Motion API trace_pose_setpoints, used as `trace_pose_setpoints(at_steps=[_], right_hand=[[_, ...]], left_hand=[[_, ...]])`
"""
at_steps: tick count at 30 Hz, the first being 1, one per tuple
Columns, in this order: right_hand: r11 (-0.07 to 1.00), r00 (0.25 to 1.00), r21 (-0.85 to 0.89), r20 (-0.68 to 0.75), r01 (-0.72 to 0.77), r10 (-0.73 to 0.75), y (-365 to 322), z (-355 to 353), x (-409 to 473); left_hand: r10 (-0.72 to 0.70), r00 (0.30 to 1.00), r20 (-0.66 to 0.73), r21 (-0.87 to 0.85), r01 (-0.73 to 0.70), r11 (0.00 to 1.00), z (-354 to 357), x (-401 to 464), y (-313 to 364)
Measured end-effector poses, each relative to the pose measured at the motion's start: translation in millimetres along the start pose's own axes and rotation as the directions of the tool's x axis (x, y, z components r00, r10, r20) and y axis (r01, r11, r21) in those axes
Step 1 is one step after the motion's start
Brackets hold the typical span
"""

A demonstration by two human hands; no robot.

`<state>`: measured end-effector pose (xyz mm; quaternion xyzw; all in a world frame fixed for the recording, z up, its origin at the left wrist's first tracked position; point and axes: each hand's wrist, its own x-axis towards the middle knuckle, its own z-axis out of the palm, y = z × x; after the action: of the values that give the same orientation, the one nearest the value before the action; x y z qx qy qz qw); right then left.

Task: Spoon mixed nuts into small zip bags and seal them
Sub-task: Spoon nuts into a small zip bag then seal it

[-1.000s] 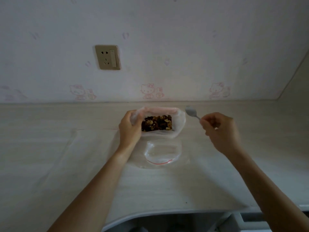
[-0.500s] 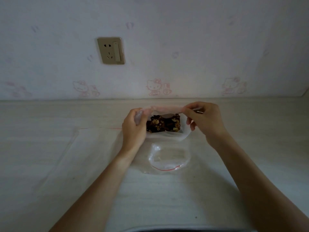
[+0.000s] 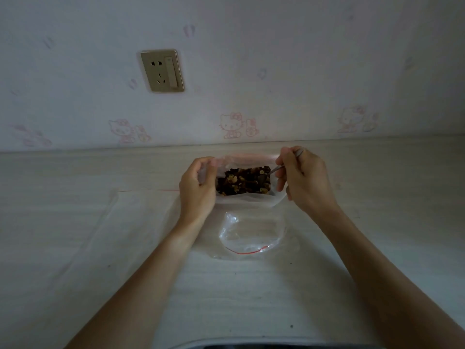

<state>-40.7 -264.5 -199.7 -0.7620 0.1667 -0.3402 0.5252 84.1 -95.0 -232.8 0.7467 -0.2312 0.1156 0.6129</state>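
A clear bag of mixed nuts [image 3: 243, 183] stands open near the back of the counter. My left hand [image 3: 197, 187] grips its left rim and holds the mouth wide. My right hand [image 3: 303, 181] is closed on a metal spoon [image 3: 275, 170], whose bowl is down among the nuts at the right side of the bag. In front of the nut bag lies a small empty zip bag [image 3: 251, 235] with a red seal line, its mouth gaping toward me.
A large flat zip bag [image 3: 120, 222] with a red seal line lies on the pale counter [image 3: 377, 222] to the left. A wall socket [image 3: 162, 70] sits on the patterned wall behind. The counter's front edge curves at the bottom.
My right hand brought the spoon from the right of the nut bag into its mouth, and the bowl now dips into the nuts. My left hand kept its grip on the rim.
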Motion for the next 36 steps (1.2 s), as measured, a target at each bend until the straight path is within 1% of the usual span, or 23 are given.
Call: trace_pose_setpoints(at_steps=[4, 6, 10, 17, 21, 24, 27, 28, 29, 31, 32, 33, 34, 36], right_hand=[[0.987, 0.995, 0.122, 0.008, -0.103, 0.103, 3.3, -1.4, -0.4], [0.975, 0.988, 0.165, 0.038, -0.151, 0.146, 5.6, -1.0, -1.3], [0.941, 0.976, 0.257, 0.044, -0.218, 0.214, 6.6, -0.1, -2.4], [0.889, 0.949, 0.334, 0.079, -0.313, 0.304, 7.4, 6.9, -4.9], [0.859, 0.941, 0.389, 0.072, -0.333, 0.332, 9.0, 6.3, -5.5], [0.845, 0.937, 0.413, 0.073, -0.34, 0.342, 7.3, 4.7, -7.4], [0.845, 0.945, 0.431, 0.063, -0.317, 0.322, 3.6, 1.6, -8.7], [0.848, 0.947, 0.43, 0.061, -0.309, 0.315, 2.3, 0.5, -9.7], [0.852, 0.95, 0.428, 0.057, -0.302, 0.307, 1.0, -1.1, -10.5], [0.863, 0.956, 0.418, 0.054, -0.284, 0.289, -1.3, -6.6, -13.0], [0.868, 0.959, 0.415, 0.054, -0.273, 0.277, -2.8, -10.2, -14.7], [0.871, 0.963, 0.415, 0.054, -0.262, 0.264, -4.5, -13.9, -16.7], [0.874, 0.966, 0.415, 0.056, -0.252, 0.252, -6.3, -17.8, -18.8], [0.882, 0.972, 0.411, 0.068, -0.232, 0.225, -10.8, -25.2, -24.4]], left_hand=[[-0.015, 1.0, -0.001, -0.013, 0.015, 1.0, -0.9, -2.1, 2.9], [-0.017, 1.0, -0.005, -0.024, 0.017, 1.0, -1.5, -2.8, 4.0], [0.0, 1.0, -0.008, -0.056, 0.0, 0.998, -3.2, -3.0, 6.2], [-0.005, 1.0, -0.004, -0.067, 0.005, 0.998, -3.1, -3.5, 6.7], [-0.026, 1.0, -0.001, -0.041, 0.026, 0.999, -3.5, -3.7, 8.0], [-0.059, 0.998, 0.033, -0.004, 0.059, 0.998, -6.2, -2.2, 14.1], [-0.101, 0.993, 0.063, 0.035, 0.099, 0.994, -14.3, -3.0, 19.2], [-0.091, 0.994, 0.057, 0.073, 0.087, 0.994, -18.7, -6.2, 21.2], [-0.05, 0.998, 0.041, 0.128, 0.044, 0.991, -23.7, -10.5, 23.3], [0.084, 0.996, 0.012, 0.224, -0.084, 0.971, -34.0, -23.3, 28.2], [0.135, 0.991, 0.018, 0.247, -0.135, 0.959, -38.9, -30.1, 31.5], [0.15, 0.988, 0.043, 0.261, -0.156, 0.953, -43.6, -36.5, 35.0], [0.128, 0.988, 0.085, 0.274, -0.147, 0.95, -47.1, -42.5, 38.2], [0.011, 0.98, 0.198, 0.319, -0.075, 0.945, -51.1, -53.6, 40.9]])
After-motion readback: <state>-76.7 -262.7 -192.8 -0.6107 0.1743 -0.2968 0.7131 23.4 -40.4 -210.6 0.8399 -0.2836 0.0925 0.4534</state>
